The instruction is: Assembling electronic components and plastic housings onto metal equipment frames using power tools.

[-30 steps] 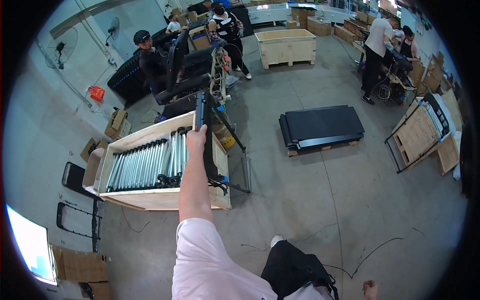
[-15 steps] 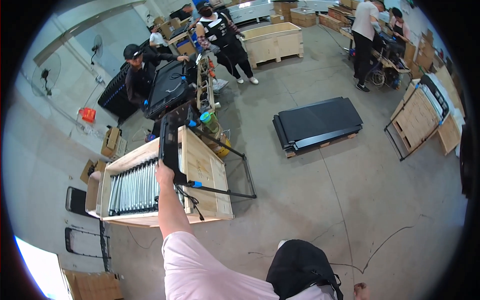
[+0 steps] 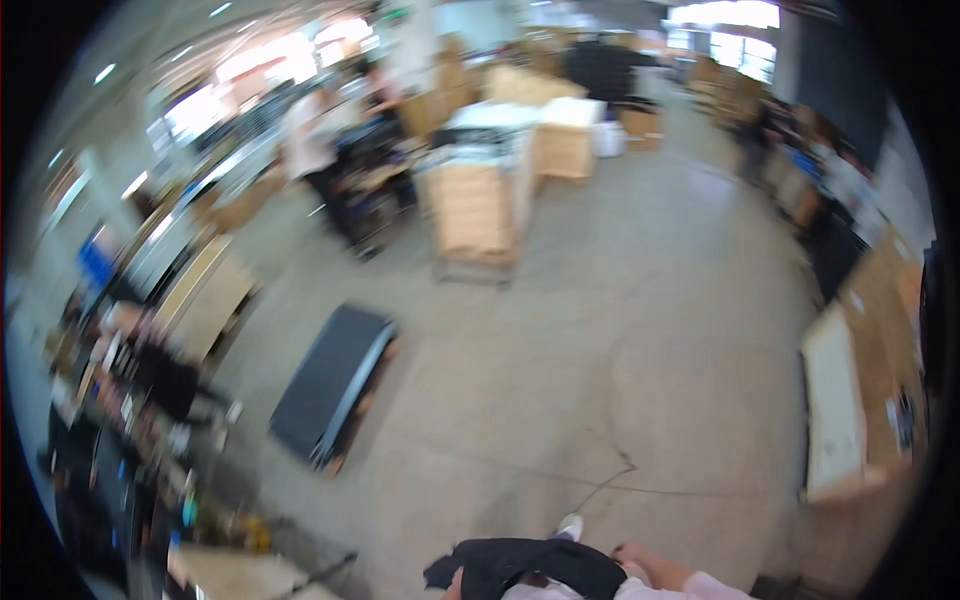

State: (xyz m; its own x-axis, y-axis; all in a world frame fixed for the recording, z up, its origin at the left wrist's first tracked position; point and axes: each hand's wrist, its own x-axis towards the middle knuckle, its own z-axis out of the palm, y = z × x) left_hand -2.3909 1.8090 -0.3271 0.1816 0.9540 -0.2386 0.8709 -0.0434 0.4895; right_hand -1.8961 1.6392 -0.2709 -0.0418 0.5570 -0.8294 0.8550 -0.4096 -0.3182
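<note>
The head view is badly smeared, so only coarse shapes can be told. At the bottom edge, just right of centre, the right hand lies against a bundle of black cloth, its wrist running into a pale pink sleeve toward the lower right; the hand seems to touch the cloth, but the blur hides whether its fingers are spread, narrowed or closed on it. The left hand cannot be found anywhere in this view. A white shoe tip shows on the grey concrete floor just above the cloth, with a thin dark cable trailing across the floor near it. Well to the left lies a flat black panel on low wooden supports. Further back, near the middle, stands a tall wooden crate, with a person in a white top to its left. At the right rim, a large flat board with a pale face leans beside brown cardboard.
</note>
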